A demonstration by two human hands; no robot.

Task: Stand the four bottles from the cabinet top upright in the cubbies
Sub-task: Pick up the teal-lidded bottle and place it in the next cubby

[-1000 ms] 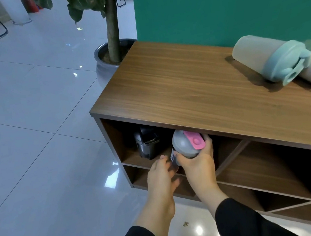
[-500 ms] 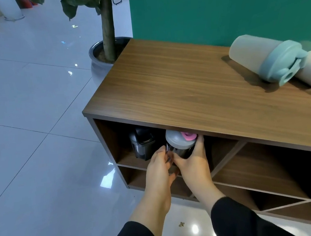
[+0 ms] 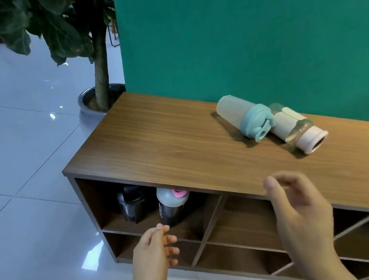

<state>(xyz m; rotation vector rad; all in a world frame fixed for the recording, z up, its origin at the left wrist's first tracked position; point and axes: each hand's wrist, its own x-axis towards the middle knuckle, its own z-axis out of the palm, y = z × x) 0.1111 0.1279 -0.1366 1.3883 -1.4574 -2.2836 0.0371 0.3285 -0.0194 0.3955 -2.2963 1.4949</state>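
In the upper-left cubby [image 3: 95, 208] of the walnut cabinet [image 3: 179, 145], low in the frame's left half, a black bottle [image 3: 131, 204] and a grey-lidded shaker with a pink cap [image 3: 173, 206] stand upright side by side. My left hand [image 3: 154, 254] hangs empty just below them, fingers loosely curled. My right hand [image 3: 300, 212], blurred at lower right, is half-open and empty, while a mint-lidded shaker [image 3: 243, 117] and a clear bottle with a pink end [image 3: 297, 129] lie touching on the cabinet top.

Left hand [image 3: 154, 248] and right hand [image 3: 300, 209] both empty, fingers loosely curled
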